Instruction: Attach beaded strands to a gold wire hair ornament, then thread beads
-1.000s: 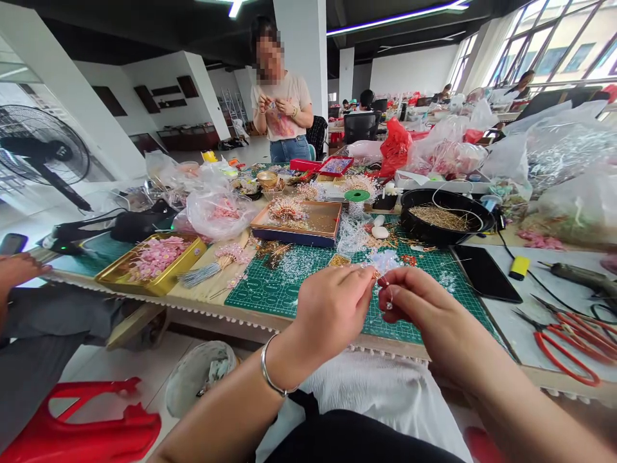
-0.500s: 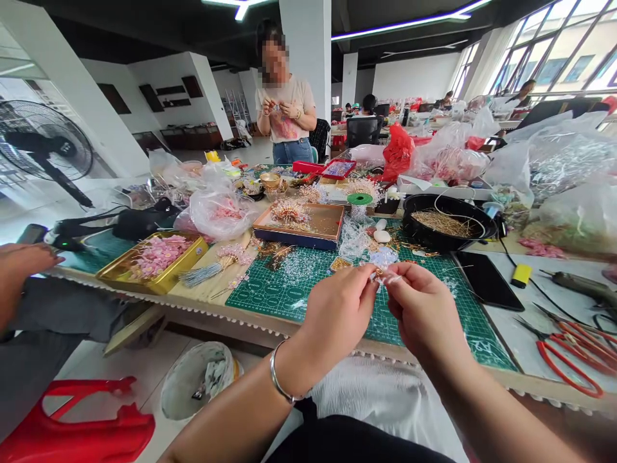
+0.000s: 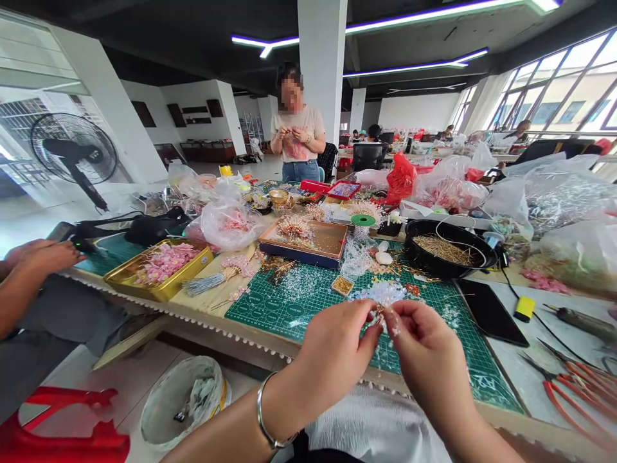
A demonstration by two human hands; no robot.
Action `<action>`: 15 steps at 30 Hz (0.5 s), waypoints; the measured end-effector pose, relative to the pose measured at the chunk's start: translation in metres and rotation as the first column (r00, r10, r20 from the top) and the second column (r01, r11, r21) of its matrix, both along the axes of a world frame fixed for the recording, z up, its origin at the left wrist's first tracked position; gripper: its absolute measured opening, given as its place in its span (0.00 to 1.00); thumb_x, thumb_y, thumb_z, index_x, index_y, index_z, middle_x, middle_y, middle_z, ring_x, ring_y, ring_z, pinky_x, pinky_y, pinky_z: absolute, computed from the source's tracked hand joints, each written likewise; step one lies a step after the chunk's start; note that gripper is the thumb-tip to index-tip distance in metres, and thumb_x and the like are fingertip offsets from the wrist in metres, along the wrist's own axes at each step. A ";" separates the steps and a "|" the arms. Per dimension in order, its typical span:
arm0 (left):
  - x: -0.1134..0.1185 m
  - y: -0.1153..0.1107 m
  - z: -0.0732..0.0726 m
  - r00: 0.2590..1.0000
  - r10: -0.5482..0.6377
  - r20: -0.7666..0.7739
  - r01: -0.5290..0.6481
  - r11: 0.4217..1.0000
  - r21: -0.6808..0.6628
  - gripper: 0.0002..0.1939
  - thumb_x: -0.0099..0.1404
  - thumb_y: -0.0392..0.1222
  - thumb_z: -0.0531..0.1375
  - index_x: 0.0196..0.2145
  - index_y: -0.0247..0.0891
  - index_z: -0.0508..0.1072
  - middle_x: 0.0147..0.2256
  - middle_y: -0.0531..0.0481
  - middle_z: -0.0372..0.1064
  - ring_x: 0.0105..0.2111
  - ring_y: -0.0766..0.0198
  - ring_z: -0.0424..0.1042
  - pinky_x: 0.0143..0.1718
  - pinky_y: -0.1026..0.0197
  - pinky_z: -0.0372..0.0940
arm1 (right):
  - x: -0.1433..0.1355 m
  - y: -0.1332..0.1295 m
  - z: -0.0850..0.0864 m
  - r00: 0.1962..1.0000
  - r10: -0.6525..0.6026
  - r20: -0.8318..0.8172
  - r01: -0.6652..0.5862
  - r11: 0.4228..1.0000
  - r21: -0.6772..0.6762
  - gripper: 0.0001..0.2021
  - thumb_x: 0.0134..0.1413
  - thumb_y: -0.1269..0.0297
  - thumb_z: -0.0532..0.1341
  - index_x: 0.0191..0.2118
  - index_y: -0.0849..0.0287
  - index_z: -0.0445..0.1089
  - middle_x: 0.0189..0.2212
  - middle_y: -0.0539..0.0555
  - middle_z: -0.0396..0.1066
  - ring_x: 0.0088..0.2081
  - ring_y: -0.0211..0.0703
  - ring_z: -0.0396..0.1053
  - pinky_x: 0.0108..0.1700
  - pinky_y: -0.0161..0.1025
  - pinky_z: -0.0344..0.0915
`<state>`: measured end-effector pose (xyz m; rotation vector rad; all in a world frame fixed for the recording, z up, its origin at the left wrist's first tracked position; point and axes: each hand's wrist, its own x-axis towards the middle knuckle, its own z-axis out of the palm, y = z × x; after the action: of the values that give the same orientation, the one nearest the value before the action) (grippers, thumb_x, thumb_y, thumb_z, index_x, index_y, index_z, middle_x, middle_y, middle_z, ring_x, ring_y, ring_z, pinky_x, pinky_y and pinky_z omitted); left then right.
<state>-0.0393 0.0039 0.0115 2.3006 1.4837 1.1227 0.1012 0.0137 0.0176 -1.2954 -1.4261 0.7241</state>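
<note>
A white pillar and a dark ceiling fill the top of the frame, above a crowded table that crosses the middle. Just right of the centre, below the middle, the left hand and right hand meet, each with thumb and forefinger pinched together on a small beaded piece. It shows gold and clear bits, its finer shape hidden by the fingers. A silver bangle circles the left wrist.

Under the hands lies a green cutting mat. Just beyond the fingertips are a heap of pale petals, some red bits and a small box of gold beads. Farther up stands a shallow box with a fan-shaped ornament in it. To the right are a black bowl of gold wires, a dark flat device and red-handled pliers; left of centre, pink flowers fill a gold tin. At the left edge a co-worker's hand rests by the table; another person stands at upper centre, hands together.
</note>
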 end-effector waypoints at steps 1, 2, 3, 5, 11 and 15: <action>0.000 0.000 0.002 1.000 0.001 -0.005 -0.001 1.000 0.019 0.05 0.65 0.37 0.57 0.39 0.37 0.70 0.35 0.49 0.73 0.34 0.61 0.72 0.35 0.59 0.65 | -0.001 -0.004 -0.001 1.000 0.009 0.021 -0.009 1.000 0.010 0.12 0.49 0.54 0.60 0.29 0.59 0.69 0.17 0.48 0.64 0.18 0.36 0.61 0.19 0.33 0.57; 0.000 0.000 0.003 1.000 -0.003 -0.006 0.003 1.000 0.028 0.04 0.66 0.37 0.56 0.37 0.36 0.70 0.33 0.50 0.73 0.32 0.62 0.71 0.33 0.60 0.63 | -0.002 -0.007 -0.002 0.999 0.015 0.036 -0.016 1.000 0.015 0.12 0.50 0.54 0.60 0.30 0.59 0.69 0.17 0.49 0.65 0.19 0.37 0.62 0.19 0.33 0.59; 0.000 0.000 0.004 1.000 -0.012 -0.005 0.012 1.000 0.029 0.05 0.67 0.37 0.55 0.35 0.36 0.70 0.31 0.51 0.72 0.31 0.63 0.70 0.32 0.62 0.62 | -0.002 -0.010 -0.003 0.998 0.019 0.053 -0.020 1.000 0.022 0.11 0.50 0.55 0.59 0.30 0.58 0.69 0.18 0.49 0.67 0.19 0.38 0.63 0.20 0.33 0.60; -0.001 0.000 0.006 1.000 -0.025 -0.003 0.025 1.000 0.015 0.08 0.68 0.37 0.54 0.31 0.37 0.69 0.28 0.52 0.70 0.28 0.66 0.67 0.29 0.64 0.58 | -0.002 -0.014 -0.005 0.993 0.028 0.114 -0.036 0.997 0.069 0.10 0.53 0.57 0.58 0.32 0.57 0.70 0.21 0.50 0.71 0.22 0.38 0.67 0.24 0.33 0.64; -0.010 -0.004 0.016 0.988 -0.063 0.142 0.077 0.992 -0.097 0.09 0.68 0.40 0.54 0.30 0.37 0.69 0.28 0.53 0.68 0.29 0.68 0.64 0.30 0.65 0.55 | 0.014 -0.033 0.006 0.902 0.120 0.414 -0.236 0.942 0.240 0.09 0.62 0.64 0.53 0.41 0.54 0.70 0.31 0.50 0.74 0.29 0.36 0.72 0.30 0.30 0.69; -0.018 -0.008 0.025 0.940 -0.245 0.239 0.291 0.939 -0.184 0.12 0.69 0.42 0.52 0.32 0.36 0.71 0.29 0.53 0.68 0.31 0.68 0.64 0.34 0.64 0.57 | 0.047 -0.036 0.037 0.820 0.045 0.571 -0.300 0.882 0.362 0.08 0.57 0.59 0.58 0.42 0.48 0.71 0.38 0.50 0.74 0.37 0.41 0.72 0.38 0.36 0.71</action>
<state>-0.0575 -0.0045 0.0367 2.0817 1.1111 1.0354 0.1482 -0.0219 0.0541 -1.0500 -2.0608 0.1030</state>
